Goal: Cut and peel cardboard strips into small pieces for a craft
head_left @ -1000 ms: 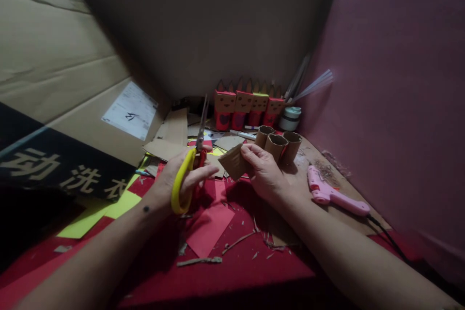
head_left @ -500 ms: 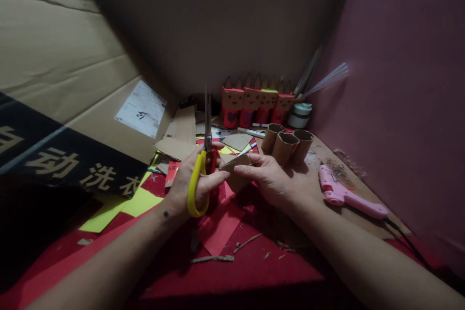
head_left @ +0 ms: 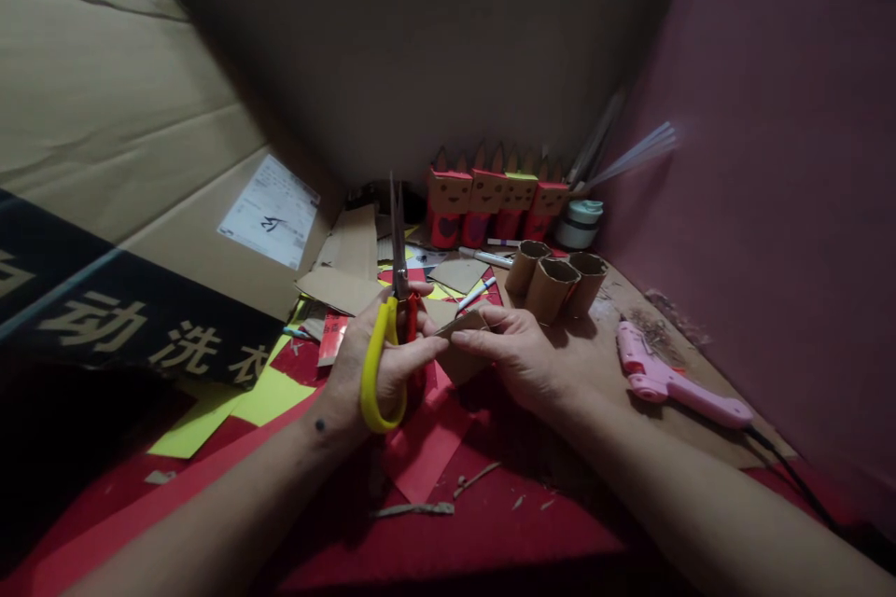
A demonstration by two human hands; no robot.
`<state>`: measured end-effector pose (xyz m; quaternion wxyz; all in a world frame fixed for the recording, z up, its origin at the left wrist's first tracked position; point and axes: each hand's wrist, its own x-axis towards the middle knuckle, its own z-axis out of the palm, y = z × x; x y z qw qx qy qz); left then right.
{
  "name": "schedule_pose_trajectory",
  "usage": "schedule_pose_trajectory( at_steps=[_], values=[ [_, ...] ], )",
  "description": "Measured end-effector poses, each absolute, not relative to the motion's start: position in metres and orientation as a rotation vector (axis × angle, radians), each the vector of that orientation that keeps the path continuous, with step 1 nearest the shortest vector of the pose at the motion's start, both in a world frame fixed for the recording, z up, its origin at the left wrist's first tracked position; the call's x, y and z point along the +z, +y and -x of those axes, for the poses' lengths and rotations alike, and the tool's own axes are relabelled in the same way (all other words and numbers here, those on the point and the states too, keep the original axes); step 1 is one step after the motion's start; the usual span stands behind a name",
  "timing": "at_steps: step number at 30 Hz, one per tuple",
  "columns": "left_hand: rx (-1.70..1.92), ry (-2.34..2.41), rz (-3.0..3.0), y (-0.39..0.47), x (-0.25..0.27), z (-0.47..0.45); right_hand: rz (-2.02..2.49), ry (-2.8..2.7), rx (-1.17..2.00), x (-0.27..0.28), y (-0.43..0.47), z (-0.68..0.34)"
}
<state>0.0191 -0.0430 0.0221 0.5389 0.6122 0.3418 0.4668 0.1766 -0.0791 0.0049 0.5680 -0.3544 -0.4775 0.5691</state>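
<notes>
In my left hand (head_left: 348,362) is a pair of scissors (head_left: 372,378) with yellow and red handles. Their blades point away from me and look nearly closed. The thumb of that hand also reaches the left edge of a small cardboard piece (head_left: 465,362). My right hand (head_left: 528,356) pinches the same piece from the right, thumb on top. Below it, red paper (head_left: 428,443) lies on the red tabletop (head_left: 504,536). Just beyond the fingers is a white pen (head_left: 477,295), partly hidden.
Several cardboard tubes (head_left: 553,289) stand right of centre. A pink glue gun (head_left: 679,382) with a cord lies at the right. Red figures with cardboard faces (head_left: 450,193) line the back beside a lidded jar (head_left: 580,224). A large cardboard box (head_left: 203,233) leans in from the left.
Both hands keep their grip on the cardboard piece, which has shifted slightly right and tilted a little. The scissors stay in my left hand. The whole view has moved slightly.
</notes>
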Motion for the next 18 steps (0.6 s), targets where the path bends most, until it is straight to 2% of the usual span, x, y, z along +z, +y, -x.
schedule_pose_trajectory(
  at_steps=[18],
  values=[
    [1.117,0.712,-1.414,-0.0487,0.0231,-0.0181,0.749,-1.085,1.426,0.0065,-0.0792,-0.1783]
  ],
)
